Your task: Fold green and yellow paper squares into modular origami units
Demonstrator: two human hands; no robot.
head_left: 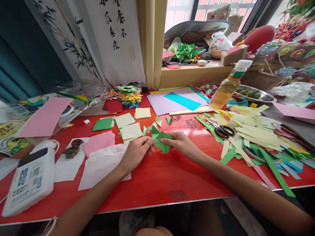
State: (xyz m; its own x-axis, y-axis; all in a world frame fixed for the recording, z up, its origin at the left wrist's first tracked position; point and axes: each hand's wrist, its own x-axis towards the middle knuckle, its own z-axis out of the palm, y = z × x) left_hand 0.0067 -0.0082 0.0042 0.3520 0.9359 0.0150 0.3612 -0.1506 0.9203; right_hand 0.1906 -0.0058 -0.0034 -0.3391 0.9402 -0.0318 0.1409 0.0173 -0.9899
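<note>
A folded green paper (163, 141) sits between the two hands, above the middle of the red desk (157, 186). The left hand (139, 151) is at its 9 o'clock side, thumb and forefinger closed on the near edge. The right hand (181, 144) is at 3 o'clock, clamped on the same piece, its thumb lying flat across the creased face and its other fingers mostly hidden behind. Whether the paper's underside meets the desk is hard to judge from this angle.

Taking the folded paper as the clock's centre, a small green folded piece (169, 120) stands just beyond it at 12 o'clock, with lilac sheets (158, 102) farther out and a blue strip (182, 101) lying over them toward 1. Cream squares (131, 131) lie near the left hand at 10 o'clock, and a stack of small folded papers (129, 95) rises at 11. Pink sheets (99, 142) are at 9, partly overlapping a creased white sheet (100, 168) at 8. Toward 3 o'clock, black-handled scissors (224, 131) rest at the near side of a heap of cut paper strips (258, 134). A tilted bottle (223, 90) of yellowish liquid is at 2, beside a metal bowl (267, 96) of green fruit (250, 94).
</note>
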